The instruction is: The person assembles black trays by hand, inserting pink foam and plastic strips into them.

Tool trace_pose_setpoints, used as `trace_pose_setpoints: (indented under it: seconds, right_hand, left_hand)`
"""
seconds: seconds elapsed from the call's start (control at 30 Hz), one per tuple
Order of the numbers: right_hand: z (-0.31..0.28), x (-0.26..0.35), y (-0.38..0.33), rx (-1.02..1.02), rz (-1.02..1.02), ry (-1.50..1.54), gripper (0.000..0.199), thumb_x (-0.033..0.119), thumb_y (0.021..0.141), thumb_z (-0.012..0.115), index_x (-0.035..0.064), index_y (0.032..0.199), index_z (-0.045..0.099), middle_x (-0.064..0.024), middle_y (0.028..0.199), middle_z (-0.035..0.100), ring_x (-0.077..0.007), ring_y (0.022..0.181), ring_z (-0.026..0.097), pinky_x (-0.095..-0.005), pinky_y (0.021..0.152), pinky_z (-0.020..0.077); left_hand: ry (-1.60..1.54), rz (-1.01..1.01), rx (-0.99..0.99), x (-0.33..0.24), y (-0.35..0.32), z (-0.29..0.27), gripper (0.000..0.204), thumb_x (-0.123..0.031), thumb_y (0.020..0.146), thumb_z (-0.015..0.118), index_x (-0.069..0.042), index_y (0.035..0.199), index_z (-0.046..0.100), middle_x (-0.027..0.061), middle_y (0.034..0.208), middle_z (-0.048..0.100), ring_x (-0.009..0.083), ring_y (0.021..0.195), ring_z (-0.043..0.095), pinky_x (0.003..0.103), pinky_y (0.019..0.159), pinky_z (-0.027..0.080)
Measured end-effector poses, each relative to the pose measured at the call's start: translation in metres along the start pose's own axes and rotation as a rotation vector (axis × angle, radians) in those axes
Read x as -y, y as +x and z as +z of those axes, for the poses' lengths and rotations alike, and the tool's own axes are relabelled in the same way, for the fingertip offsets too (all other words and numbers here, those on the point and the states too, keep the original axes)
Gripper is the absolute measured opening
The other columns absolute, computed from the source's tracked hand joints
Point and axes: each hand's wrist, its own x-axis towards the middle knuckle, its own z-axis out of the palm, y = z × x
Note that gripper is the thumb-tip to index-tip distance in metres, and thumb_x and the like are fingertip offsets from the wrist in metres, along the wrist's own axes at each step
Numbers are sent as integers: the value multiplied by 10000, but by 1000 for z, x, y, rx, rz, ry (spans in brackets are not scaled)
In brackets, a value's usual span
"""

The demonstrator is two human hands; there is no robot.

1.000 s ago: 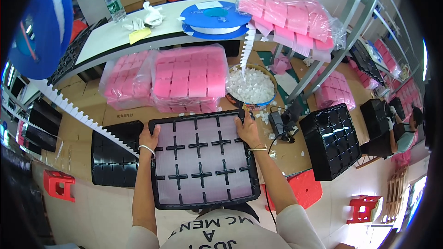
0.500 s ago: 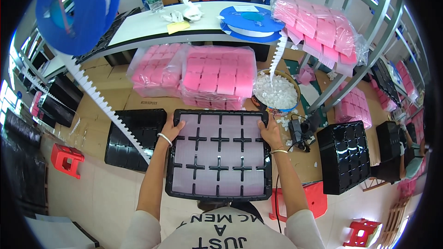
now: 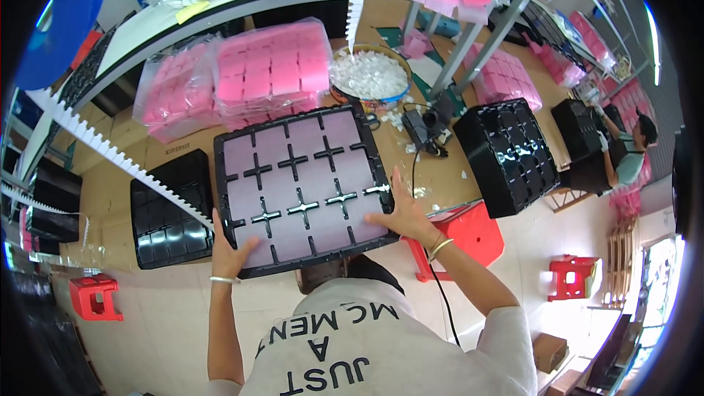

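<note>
A black plastic tray (image 3: 301, 205) with raised cross-shaped dividers lies in front of me, slightly turned. Pale pink sheet material (image 3: 273, 148) fills the spaces between its dividers. My left hand (image 3: 232, 251) grips the tray's near left side, thumb over the top and fingers along the outer wall. On the near right side, my right hand (image 3: 405, 213) holds the tray too, its thumb reaching over the rim. The undersides of both grips are hidden. A toothed white strip (image 3: 139, 165) runs down from a blue reel (image 3: 55, 22) and ends beside the tray's left edge.
Another black tray (image 3: 172, 209) lies left; a black tray stack (image 3: 506, 158) stands right. Behind are bagged pink pads (image 3: 271, 66), a round tub of white pieces (image 3: 370, 75) and a black power adapter (image 3: 422, 128). A red stool (image 3: 469, 238) stands below the table. A co-worker (image 3: 623, 150) sits far right.
My view has swung right. Both hands have slid from the tray's far corners to its near sides, and the tray now sits at an angle.
</note>
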Motion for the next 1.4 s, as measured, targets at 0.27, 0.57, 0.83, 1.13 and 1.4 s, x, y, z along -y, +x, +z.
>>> trace_pose_setpoints:
  seconds: [0.27, 0.57, 0.83, 1.13, 1.4]
  right_hand:
    - [-12, -30, -14, 253, -74, 208, 1185, 282, 792, 801, -40, 1576, -26, -309, 1574, 282, -399, 1463, 321, -359, 1194, 265]
    - [6, -11, -22, 107, 100, 128, 1039, 327, 845, 760, -11, 1581, 108, -306, 1489, 419, -388, 1395, 429, -387, 1158, 330]
    - [10, -20, -22, 42, 54, 161, 987, 228, 844, 756, 9, 1588, 145, -278, 1564, 327, -354, 1451, 340, -372, 1195, 254]
    - [-5, -9, -17, 241, 112, 350, 1129, 15, 765, 748, 35, 1605, -5, -192, 1578, 299, -272, 1437, 318, -337, 1189, 249]
    - [-17, -10, -22, 313, 109, 471, 1036, -10, 779, 709, -36, 1584, 56, -210, 1647, 163, -263, 1529, 137, -309, 1214, 150]
  left_hand:
    - [-530, -37, 252, 2, -12, -13, 1216, -167, 721, 858, -51, 1609, 36, 189, 1500, 432, 280, 1347, 465, 370, 1141, 356]
    - [-440, -42, 77, 10, -16, 4, 987, -106, 823, 722, -7, 1597, 118, 195, 1471, 462, 253, 1316, 475, 330, 1120, 355]
    - [-426, 12, 75, 14, -15, 13, 1090, -139, 807, 778, 10, 1593, 38, 250, 1603, 264, 299, 1494, 247, 357, 1213, 185]
    - [-653, -16, 288, 14, -23, -13, 1232, -14, 726, 763, -121, 1614, -84, 180, 1650, 143, 248, 1503, 181, 374, 1215, 169]
    - [229, 242, 120, -46, -60, 4, 1192, -410, 709, 868, -106, 1607, 144, 214, 1663, 90, 385, 1542, 91, 644, 1155, 168]
